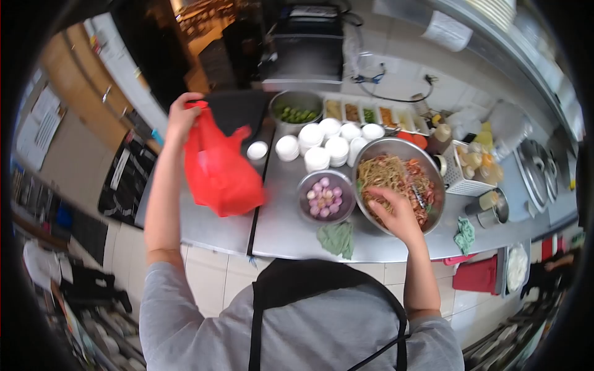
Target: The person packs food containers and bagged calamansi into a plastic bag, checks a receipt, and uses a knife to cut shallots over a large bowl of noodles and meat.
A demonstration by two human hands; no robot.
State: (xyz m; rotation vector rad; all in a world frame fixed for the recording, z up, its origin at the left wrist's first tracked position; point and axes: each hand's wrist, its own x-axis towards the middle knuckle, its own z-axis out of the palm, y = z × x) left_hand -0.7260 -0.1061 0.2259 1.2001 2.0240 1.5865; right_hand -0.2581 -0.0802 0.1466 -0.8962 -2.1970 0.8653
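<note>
My left hand [185, 116] is closed around the top of a red plastic bag [219, 167], which hangs over the left part of the steel counter [288, 238]. Over the large metal bowl [437, 198] of noodles and reddish pieces [387, 170] is my right hand [393, 209], its fingers apart and holding nothing. Whether it touches the food cannot be told. A smaller bowl [348, 210] of peeled shallots [325, 196] stands left of the large one. Behind it are several stacks of small white cups [317, 159].
A green cloth [336, 240] lies at the front edge, another [464, 235] farther right. Behind stand a pot of green pieces [297, 114] and ingredient trays [369, 115]. A white basket [456, 173] of bottles is at right. Other people show at both sides.
</note>
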